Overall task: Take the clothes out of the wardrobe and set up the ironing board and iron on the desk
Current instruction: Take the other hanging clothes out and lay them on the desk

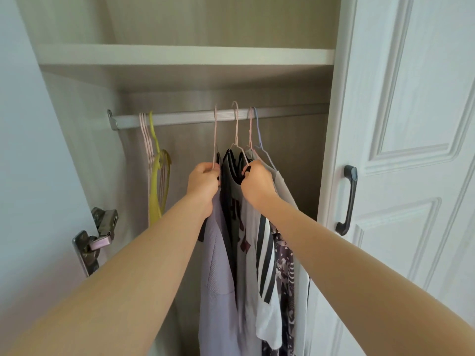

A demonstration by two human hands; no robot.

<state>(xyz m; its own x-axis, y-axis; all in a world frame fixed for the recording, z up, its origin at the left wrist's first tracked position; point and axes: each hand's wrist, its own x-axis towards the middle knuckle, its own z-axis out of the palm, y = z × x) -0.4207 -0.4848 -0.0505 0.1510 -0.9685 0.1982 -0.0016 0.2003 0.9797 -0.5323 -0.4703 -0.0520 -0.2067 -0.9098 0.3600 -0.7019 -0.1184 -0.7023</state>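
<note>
Clothes point(246, 253) hang bunched at centre frame inside the open wardrobe, on thin hangers hooked over the rail point(180, 118) that crosses the upper middle. They hang so they stay uncreased and slide along the rail. All hooks are on the rail, so nothing is lifted off yet.

Lilac top point(218, 278) is leftmost. Right of it are a dark-collared grey piece, a black-and-white striped piece point(266, 253) and a patterned one point(285, 265).

Left hand point(203, 185), centre frame, has its fingers curled round the lower neck of the pink hanger point(215, 134) that carries the lilac top.

Right hand point(257, 182), just right of it, is curled too, pinching the wire shoulder of the middle hanger point(236, 129) at the dark collar. The hands are near each other but apart, each on its own hanger, likely to unhook two at once.

Empty hangers point(156, 176), pink and yellow, hang pushed to the left end of the rail. Shelf point(180, 57) is above. White door point(411, 124) with dark handle point(348, 200) is at right, hinge point(100, 232) at lower left.

Ironing board, iron and bench are not in view.
</note>
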